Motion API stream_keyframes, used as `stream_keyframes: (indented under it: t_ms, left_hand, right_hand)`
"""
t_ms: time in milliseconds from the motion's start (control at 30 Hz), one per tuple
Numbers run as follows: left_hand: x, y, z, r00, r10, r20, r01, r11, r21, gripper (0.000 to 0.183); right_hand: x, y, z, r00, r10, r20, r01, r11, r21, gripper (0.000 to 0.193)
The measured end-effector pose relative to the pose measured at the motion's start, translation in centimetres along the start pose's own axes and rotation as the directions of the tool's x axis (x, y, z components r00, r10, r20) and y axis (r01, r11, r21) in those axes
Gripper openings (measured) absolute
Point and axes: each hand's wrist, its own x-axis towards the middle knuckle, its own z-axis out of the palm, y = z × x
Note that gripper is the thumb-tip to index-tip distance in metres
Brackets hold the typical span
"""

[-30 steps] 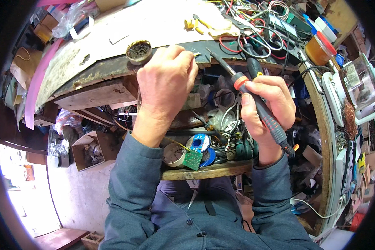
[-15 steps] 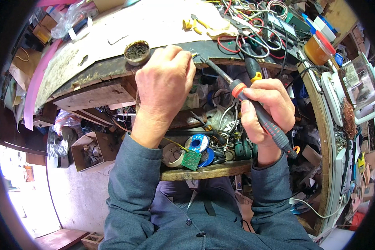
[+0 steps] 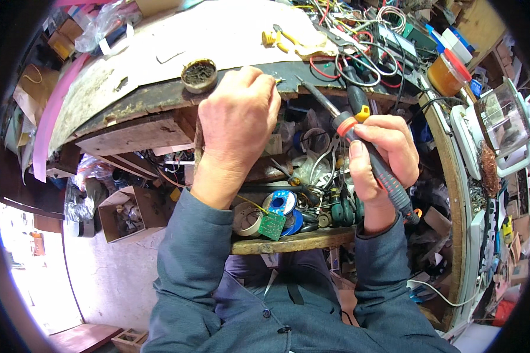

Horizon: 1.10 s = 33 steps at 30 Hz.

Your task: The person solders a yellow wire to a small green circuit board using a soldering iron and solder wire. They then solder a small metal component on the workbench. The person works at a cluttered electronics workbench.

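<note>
My left hand [image 3: 240,120] is closed at the front edge of the workbench, back of the hand up. A thin wire [image 3: 280,80] pokes out past its fingertips; the rest of it is hidden in the fist. My right hand [image 3: 388,154] grips a soldering iron [image 3: 374,154] with a black and red handle. The iron's tip points up and left, a short gap from the wire end. Just left of my left hand stands a small round tin [image 3: 199,76] of dark, crusty stuff. Below, a green circuit board [image 3: 272,226] with a yellow lead hangs by a blue solder spool [image 3: 281,203].
Yellow-handled pliers [image 3: 285,40] lie on the pale bench sheet [image 3: 229,29]. Tangled test leads [image 3: 368,56] and a black-handled screwdriver [image 3: 355,97] are at the right. An orange jar [image 3: 449,72] stands farther right. A drawer with a wooden front edge [image 3: 300,242] holds tools and wires.
The soldering iron's tip has moved slightly right and up, a little farther from the wire end. My left hand stays closed beside the tin. The whole view has shifted slightly.
</note>
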Motion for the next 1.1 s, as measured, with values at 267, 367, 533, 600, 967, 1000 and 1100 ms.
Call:
stream_keyframes:
  t_ms: [267, 367, 533, 600, 967, 1000, 1100]
  left_hand:
    - [0.2, 0.3, -0.3, 0.994, -0.091, 0.067, 0.093, 0.995, -0.026, 0.011]
    - [-0.1, 0.1, 0.1, 0.993, -0.107, 0.04, 0.109, 0.993, -0.045, 0.011]
    - [-0.1, 0.3, 0.5, 0.994, -0.104, 0.033, 0.106, 0.993, -0.06, 0.01]
    - [0.0, 0.8, 0.7, 0.994, -0.101, 0.032, 0.103, 0.992, -0.079, 0.011]
    - [-0.5, 0.0, 0.2, 0.994, -0.108, 0.026, 0.109, 0.993, -0.049, 0.012]
    - [-0.5, 0.2, 0.4, 0.994, -0.106, 0.019, 0.107, 0.993, -0.058, 0.012]
    - [-0.2, 0.7, 0.7, 0.994, -0.103, 0.021, 0.105, 0.991, -0.081, 0.011]
  right_hand:
    - [-0.1, 1.3, -0.6, 0.998, 0.005, -0.058, -0.007, 0.999, -0.035, 0.027]
    - [-0.7, 1.4, -0.7, 0.966, 0.221, -0.138, -0.199, 0.967, 0.159, 0.026]
    - [4.6, 1.8, -6.0, 0.928, 0.229, -0.294, -0.29, 0.939, -0.186, 0.023]
    - [9.2, 1.7, -8.9, 0.93, 0.196, -0.31, -0.294, 0.904, -0.312, 0.022]
    - [26.8, 15.5, -12.2, 0.828, 0.478, -0.294, -0.555, 0.778, -0.296, 0.026]
    - [27.4, 17.2, -12.7, 0.805, 0.526, -0.273, -0.587, 0.77, -0.248, 0.026]
    - [28.6, 21.2, -14.3, 0.745, 0.627, -0.227, -0.663, 0.733, -0.152, 0.024]
